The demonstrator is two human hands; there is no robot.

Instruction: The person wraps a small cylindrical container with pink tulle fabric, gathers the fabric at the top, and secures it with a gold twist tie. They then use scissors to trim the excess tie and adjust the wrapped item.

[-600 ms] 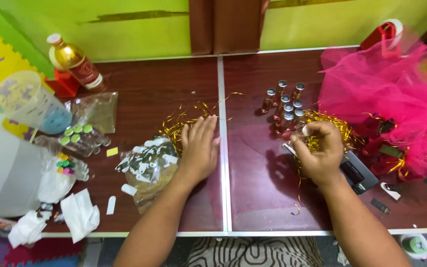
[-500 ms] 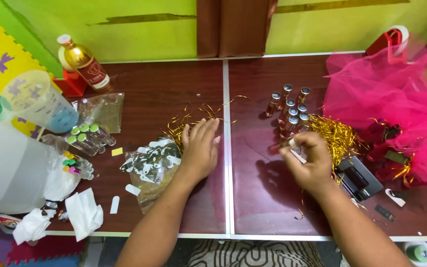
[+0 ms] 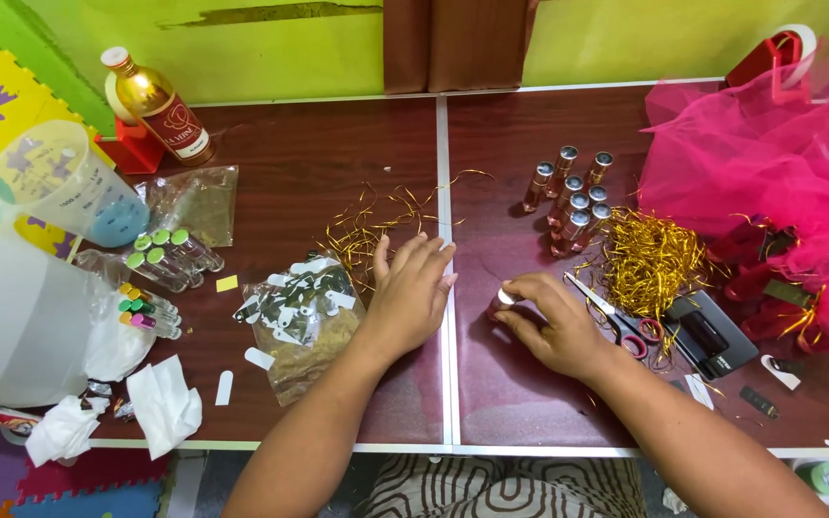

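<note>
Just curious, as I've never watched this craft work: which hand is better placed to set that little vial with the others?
Probably the right hand. It already pinches the vial, and the cluster of vials stands on its side. The left hand lies flat by the gold strands, holding nothing.

Both forearms reach up from the lower edge, bare to the elbow, angling inward. The left hand (image 3: 413, 293) lies palm down on the surface (image 3: 319, 144), fingers straight and close together, pointing away from the body, holding nothing. The right hand (image 3: 551, 321) rests knuckles up, wrist bent inward, its fingers curled with thumb and fingertips pinched together in a closed grip.
</note>
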